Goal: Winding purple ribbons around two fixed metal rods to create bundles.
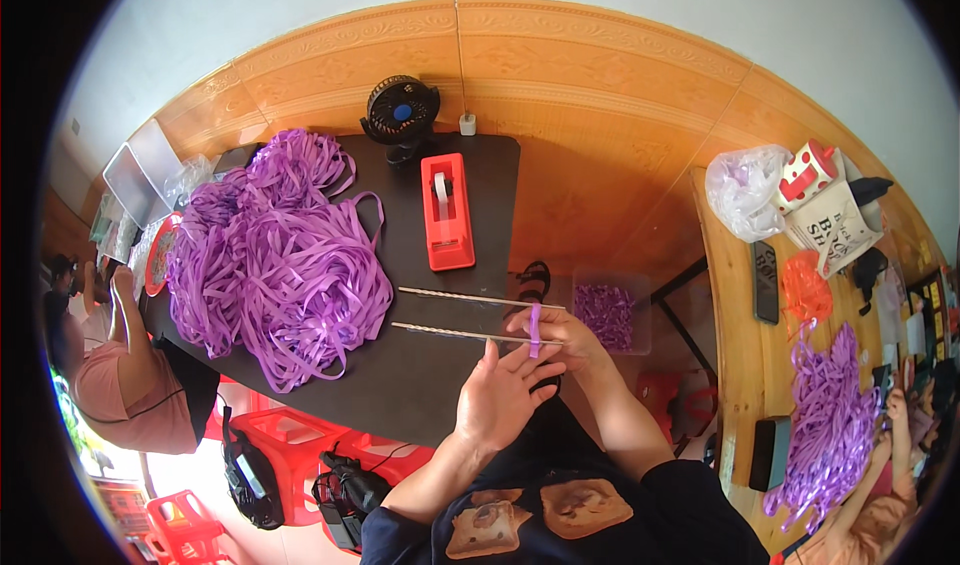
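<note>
Two thin twisted metal rods run side by side at the right edge of the dark table: a far rod [450,296] and a near rod [440,332]. A short loop of purple ribbon [535,331] spans both rods near their right ends. My right hand [568,339] is closed around that ribbon, its fingers partly hidden behind it and the rods. My left hand [497,402] lies just below the near rod with palm up and fingers stretched toward the ribbon. It holds nothing. A large heap of purple ribbon [290,265] covers the table's left side.
A red tape dispenser [448,213] and a black fan [400,115] stand at the back. A bin of purple pieces [606,317] sits below, right. The wooden table [735,365] holds a phone [765,283], bags and more ribbon [825,415]. People sit at both sides; red stools [290,455] stand lower left.
</note>
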A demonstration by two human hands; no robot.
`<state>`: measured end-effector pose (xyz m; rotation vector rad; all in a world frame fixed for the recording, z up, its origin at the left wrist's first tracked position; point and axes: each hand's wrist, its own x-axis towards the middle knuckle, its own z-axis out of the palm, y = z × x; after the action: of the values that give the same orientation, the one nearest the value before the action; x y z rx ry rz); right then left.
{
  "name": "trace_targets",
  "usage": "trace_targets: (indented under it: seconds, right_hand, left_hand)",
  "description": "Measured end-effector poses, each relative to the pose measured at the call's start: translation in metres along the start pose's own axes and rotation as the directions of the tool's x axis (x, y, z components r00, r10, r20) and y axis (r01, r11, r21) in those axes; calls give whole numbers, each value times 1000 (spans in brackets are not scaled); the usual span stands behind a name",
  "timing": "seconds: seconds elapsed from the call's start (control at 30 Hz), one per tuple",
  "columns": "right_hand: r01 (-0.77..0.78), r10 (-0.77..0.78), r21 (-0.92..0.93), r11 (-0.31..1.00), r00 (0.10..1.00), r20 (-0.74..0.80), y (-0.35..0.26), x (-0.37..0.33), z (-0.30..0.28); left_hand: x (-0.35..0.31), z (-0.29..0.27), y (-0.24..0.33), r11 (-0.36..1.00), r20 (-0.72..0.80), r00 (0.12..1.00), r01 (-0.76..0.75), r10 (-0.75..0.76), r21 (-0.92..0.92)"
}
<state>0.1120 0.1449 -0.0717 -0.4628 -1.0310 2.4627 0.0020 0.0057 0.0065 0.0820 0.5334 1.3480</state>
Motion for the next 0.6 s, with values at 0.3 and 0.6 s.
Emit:
trace_targets:
  seconds: [0.3, 0.6]
  right_hand:
    - [-12, -8, -72, 997, 964, -264, -9, -10, 18]
    - [150, -134, 29, 988, 945, -300, -18, -23, 29]
  left_hand:
    - [0, -5, 0, 999, 37, 999, 11, -10, -40]
    - [-1, -1, 0, 999, 17, 1000, 2, -3, 45]
